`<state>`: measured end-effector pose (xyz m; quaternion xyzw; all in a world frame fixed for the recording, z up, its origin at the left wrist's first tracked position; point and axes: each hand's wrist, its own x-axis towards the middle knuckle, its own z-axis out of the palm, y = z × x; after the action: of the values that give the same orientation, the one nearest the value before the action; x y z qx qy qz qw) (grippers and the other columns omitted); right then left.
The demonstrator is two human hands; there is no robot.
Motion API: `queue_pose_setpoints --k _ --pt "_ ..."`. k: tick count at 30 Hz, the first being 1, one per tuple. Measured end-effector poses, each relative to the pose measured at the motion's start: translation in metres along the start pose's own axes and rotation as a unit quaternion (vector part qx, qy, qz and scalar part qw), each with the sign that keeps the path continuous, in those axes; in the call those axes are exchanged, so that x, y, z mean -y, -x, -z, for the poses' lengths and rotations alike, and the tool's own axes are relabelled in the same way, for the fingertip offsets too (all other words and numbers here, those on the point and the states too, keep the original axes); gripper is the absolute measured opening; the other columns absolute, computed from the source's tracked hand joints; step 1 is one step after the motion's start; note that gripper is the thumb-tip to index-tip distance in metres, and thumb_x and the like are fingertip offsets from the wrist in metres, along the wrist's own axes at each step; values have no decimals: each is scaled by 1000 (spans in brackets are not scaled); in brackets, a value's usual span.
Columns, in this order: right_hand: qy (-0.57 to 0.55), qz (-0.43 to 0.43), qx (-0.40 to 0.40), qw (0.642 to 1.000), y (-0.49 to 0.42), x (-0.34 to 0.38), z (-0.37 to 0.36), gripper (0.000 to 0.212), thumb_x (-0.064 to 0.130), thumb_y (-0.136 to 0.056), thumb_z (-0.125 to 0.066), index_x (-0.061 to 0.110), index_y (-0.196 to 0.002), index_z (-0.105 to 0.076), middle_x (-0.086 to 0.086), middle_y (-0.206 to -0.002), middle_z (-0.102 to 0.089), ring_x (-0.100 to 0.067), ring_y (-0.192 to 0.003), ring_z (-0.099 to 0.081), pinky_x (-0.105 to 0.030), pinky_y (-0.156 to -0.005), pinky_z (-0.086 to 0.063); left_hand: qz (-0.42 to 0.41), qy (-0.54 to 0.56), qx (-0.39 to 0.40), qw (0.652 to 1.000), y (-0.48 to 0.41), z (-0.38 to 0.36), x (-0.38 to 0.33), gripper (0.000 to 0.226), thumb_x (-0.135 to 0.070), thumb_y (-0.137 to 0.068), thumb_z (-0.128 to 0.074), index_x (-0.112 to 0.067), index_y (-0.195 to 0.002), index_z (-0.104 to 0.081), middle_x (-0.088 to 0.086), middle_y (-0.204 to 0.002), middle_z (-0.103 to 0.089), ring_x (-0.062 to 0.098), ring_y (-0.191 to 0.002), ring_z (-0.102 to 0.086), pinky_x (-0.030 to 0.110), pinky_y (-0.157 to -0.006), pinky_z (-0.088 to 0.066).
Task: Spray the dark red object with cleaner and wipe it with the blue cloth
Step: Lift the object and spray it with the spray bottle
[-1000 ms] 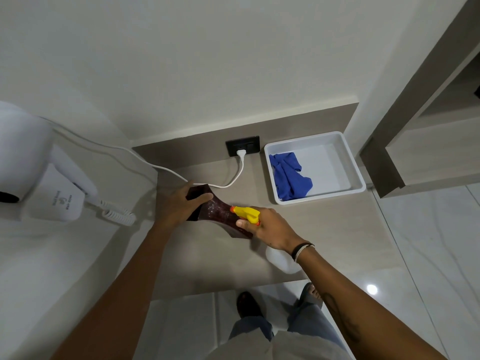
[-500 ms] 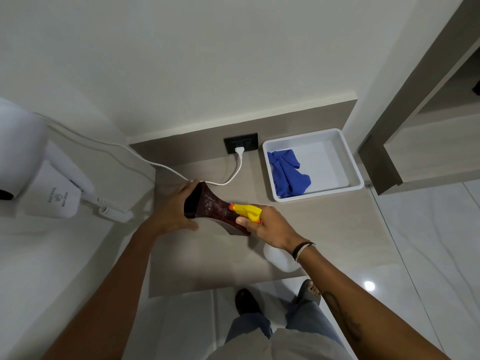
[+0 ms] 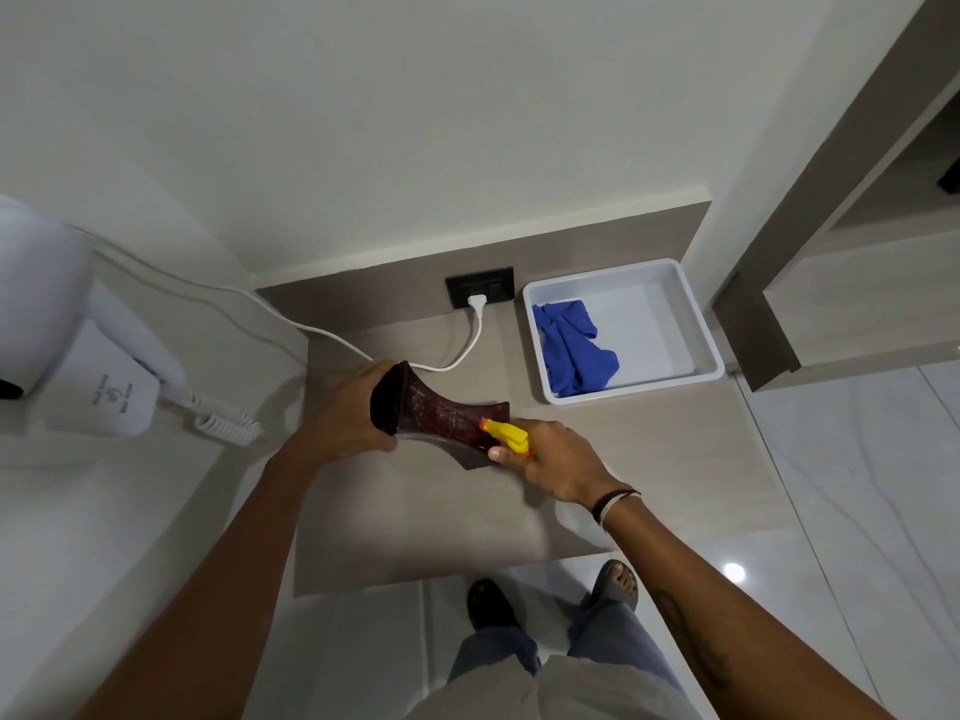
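A dark red flared object (image 3: 441,413), shaped like a vase, is held tilted over the wooden counter (image 3: 649,459). My left hand (image 3: 348,418) grips its wide open end. My right hand (image 3: 561,459) holds a spray bottle by its yellow nozzle (image 3: 506,433), which points at the object's narrow middle from close by. The bottle's white body (image 3: 576,517) shows partly below my wrist. The blue cloth (image 3: 571,348) lies crumpled in the left half of a white tray (image 3: 696,324) at the counter's back right.
A white cable (image 3: 457,361) runs from a black wall socket (image 3: 480,287) across the counter's back to a wall-mounted white hair dryer (image 3: 78,356) on the left. A wooden cabinet (image 3: 857,304) stands right of the tray. My feet are on tiled floor below the counter edge.
My left hand has turned the dark red object so its open end faces up and left. The nozzle stays at the object's middle.
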<state>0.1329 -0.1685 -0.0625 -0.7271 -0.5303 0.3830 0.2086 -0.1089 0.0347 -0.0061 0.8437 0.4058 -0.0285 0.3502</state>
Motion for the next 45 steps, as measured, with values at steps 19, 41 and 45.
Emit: queue_pose_setpoints --k 19,41,45 --pt "28 54 -38 997 -1 22 -2 54 64 -104 -57 25 -140 -65 -6 -124 -78 -30 -108 -73 -46 -89 -60 225 181 -49 956 -10 5 -15 64 -46 -71 -95 -16 -123 -75 1 -100 -79 18 -91 -77 20 -61 -58" --pt "-54 -40 -262 963 -10 -64 139 62 70 -100 -54 25 -142 -63 -5 -102 -78 -29 -90 -75 -46 -84 -62 99 -155 -77 980 -18 -8 -67 92 -72 -52 -86 -22 -127 -65 2 -114 -66 24 -104 -61 38 -85 -53" --pt "-61 -61 -289 953 -45 -87 165 50 56 -103 -62 18 -136 -67 -13 -111 -80 -28 -93 -73 -36 -84 -59 59 -182 -57 980 -16 -22 -75 111 -60 -58 -92 -18 -152 -50 5 -144 -56 31 -133 -49 46 -112 -42"
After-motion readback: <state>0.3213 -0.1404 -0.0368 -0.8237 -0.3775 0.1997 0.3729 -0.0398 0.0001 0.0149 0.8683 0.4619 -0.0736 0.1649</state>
